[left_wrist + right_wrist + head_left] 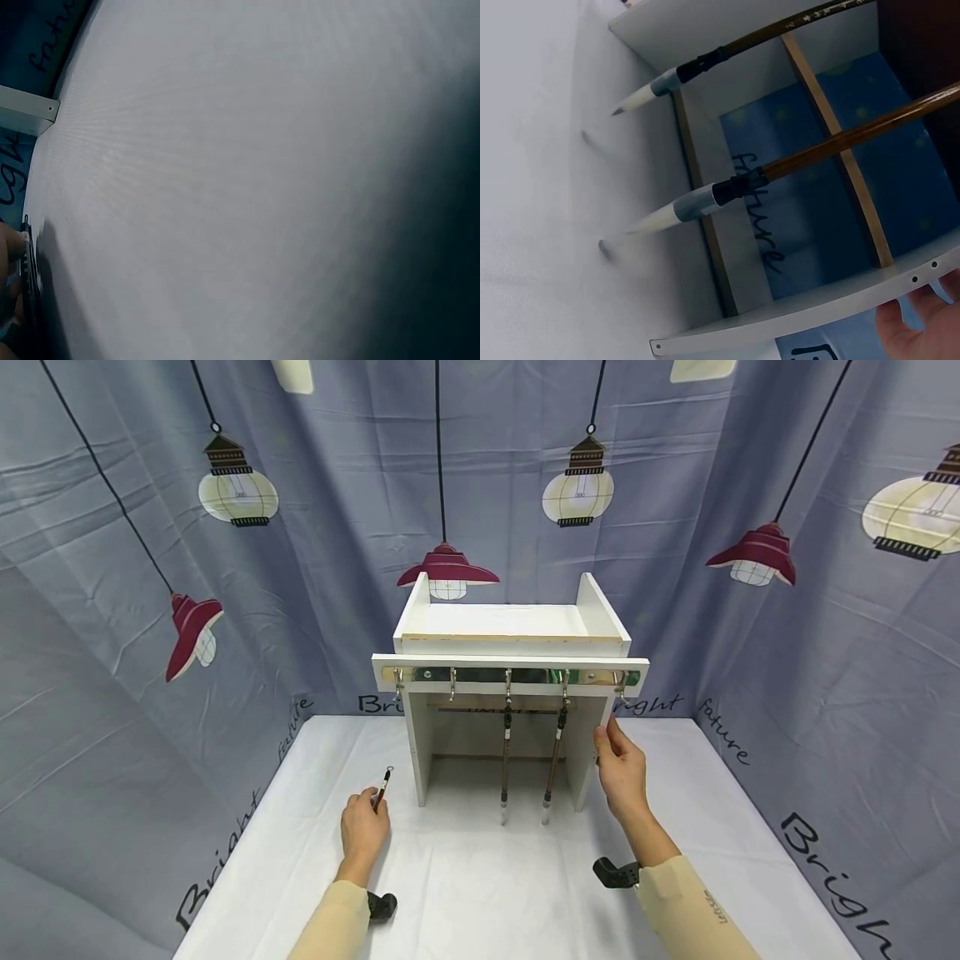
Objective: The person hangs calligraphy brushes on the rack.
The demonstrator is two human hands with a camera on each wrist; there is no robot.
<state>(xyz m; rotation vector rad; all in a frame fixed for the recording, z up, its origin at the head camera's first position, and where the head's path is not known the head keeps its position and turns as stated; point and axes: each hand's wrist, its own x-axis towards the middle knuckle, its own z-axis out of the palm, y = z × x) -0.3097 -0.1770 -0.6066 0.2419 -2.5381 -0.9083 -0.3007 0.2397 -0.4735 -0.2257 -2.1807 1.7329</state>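
Note:
In the head view, my left hand (363, 831) pinches a slim dark brush (382, 791) with a small hanging loop at its upper end. The hand hides its lower part; the left wrist view shows its dark shaft (30, 289) at the edge. My right hand (624, 772) touches the outer side of a white wooden rack's right panel (587, 752). Two brown-handled writing brushes, one to the left (506, 756) and one to the right (555, 752), hang tips down from the rack's hooks. The right wrist view shows a pale bristle tip (660, 219) up close.
A hook rail (472, 675) with several metal hooks runs across the rack's front. Above it sits an open shelf (510, 620). The rack stands on a white cloth-covered table (465, 893). Behind hangs a grey-blue curtain (337, 485) printed with lamps.

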